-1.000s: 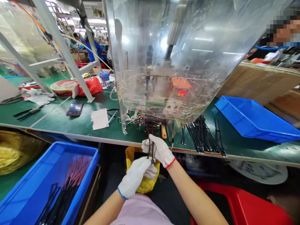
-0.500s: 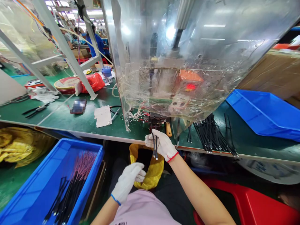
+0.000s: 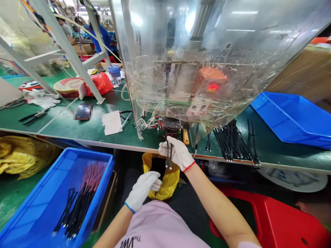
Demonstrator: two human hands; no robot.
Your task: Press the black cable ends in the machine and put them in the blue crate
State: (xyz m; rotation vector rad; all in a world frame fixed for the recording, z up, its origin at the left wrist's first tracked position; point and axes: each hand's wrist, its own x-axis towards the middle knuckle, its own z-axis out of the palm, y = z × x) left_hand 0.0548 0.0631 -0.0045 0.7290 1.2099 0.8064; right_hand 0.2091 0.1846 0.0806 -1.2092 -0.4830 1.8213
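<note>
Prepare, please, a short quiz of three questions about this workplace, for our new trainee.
1. True or false: the left hand is touching the two hanging cables.
2. On the right hand, which colour is the glove cuff? A blue; B red; C green.
3. Complete: on the bench, the loose cables lie just left of the blue ____.

Key: 1 False, it is apart from them; 2 B; 3 tray.

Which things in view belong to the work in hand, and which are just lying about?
Likely part of it:
black cables held in the right hand
dark fixture just beyond that hand
cable pile on the bench
left blue bin with more cables

Probably just lying about:
spare white gloves
pliers
torn paper
red plastic bag
round tin
</note>
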